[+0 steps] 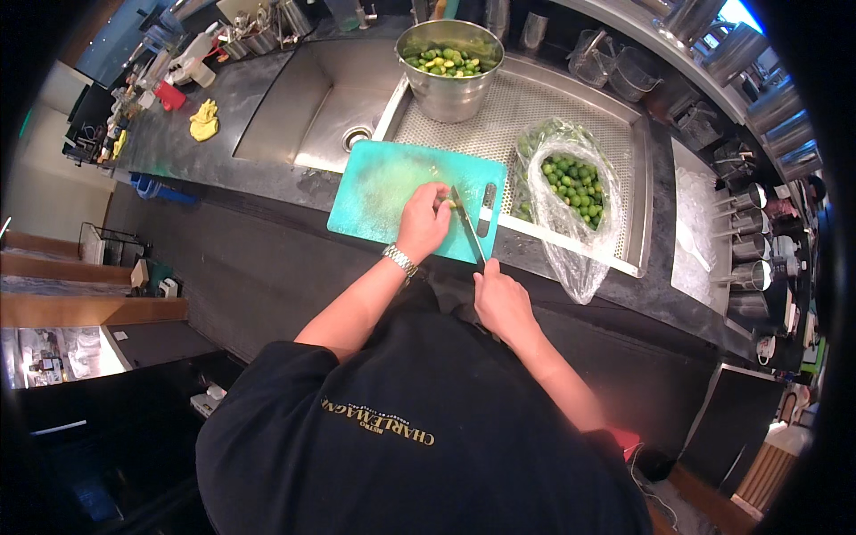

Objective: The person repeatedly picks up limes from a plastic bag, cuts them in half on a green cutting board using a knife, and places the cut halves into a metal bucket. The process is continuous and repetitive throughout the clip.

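Observation:
On the teal plastic cutting board (pixel 374 207), my left hand (pixel 425 217) pinches a small green citrus fruit (pixel 451 203), mostly hidden by the fingers. My right hand (pixel 503 299) grips the handle of a kitchen knife (pixel 469 226). Its blade lies right beside the fruit, near the left fingertips; whether it touches cannot be told. To the right, an open clear plastic bag (pixel 578 257) holds many whole green limes (pixel 575 187). Behind the board stands a steel bucket (pixel 449 97) with cut limes (pixel 445 62) in it, some showing yellowish flesh.
The board's right part rests over the rim of a perforated steel drainboard (pixel 521 100). A sink basin (pixel 321 114) lies behind its left side. Farther left is a yellow cloth (pixel 204 121). An ice bin (pixel 694 234) with a white scoop (pixel 693 247) is at the right.

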Demonstrator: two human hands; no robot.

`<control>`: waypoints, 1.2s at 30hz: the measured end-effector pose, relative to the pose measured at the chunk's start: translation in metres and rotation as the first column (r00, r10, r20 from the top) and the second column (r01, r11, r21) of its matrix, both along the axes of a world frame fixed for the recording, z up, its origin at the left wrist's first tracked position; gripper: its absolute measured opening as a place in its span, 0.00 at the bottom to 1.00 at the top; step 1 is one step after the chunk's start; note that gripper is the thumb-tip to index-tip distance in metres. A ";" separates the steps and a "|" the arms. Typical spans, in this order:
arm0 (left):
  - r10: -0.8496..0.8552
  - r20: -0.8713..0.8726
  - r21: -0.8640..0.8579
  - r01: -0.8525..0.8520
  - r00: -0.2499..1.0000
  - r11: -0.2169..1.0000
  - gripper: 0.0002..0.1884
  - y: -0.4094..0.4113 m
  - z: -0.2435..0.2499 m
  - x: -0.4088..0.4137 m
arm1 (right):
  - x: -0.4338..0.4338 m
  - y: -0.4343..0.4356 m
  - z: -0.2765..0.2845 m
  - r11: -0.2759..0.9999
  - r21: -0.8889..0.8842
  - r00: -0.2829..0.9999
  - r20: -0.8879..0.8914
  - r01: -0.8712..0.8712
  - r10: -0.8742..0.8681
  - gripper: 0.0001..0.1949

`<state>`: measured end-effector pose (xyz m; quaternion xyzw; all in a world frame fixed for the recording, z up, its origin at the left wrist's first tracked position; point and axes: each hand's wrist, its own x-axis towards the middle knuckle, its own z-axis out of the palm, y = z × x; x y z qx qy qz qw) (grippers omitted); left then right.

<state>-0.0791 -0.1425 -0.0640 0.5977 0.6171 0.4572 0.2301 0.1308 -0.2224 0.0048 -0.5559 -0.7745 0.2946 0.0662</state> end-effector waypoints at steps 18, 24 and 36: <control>-0.186 -0.345 0.042 0.213 0.920 0.976 0.11 0.049 0.036 -0.015 | 0.093 -0.055 -0.004 0.931 -0.092 0.820 -0.450 0.352 -0.354 0.17; 0.190 -0.427 0.303 -0.057 0.884 0.951 0.24 0.158 0.141 -0.026 | 0.102 -0.080 0.002 0.882 -0.160 0.780 -0.417 0.443 -0.467 0.15; -0.489 -0.535 -0.090 0.530 0.689 0.843 0.14 0.122 0.049 0.193 | 0.120 -0.124 -0.005 0.707 -0.332 0.597 -0.381 0.625 -0.706 0.08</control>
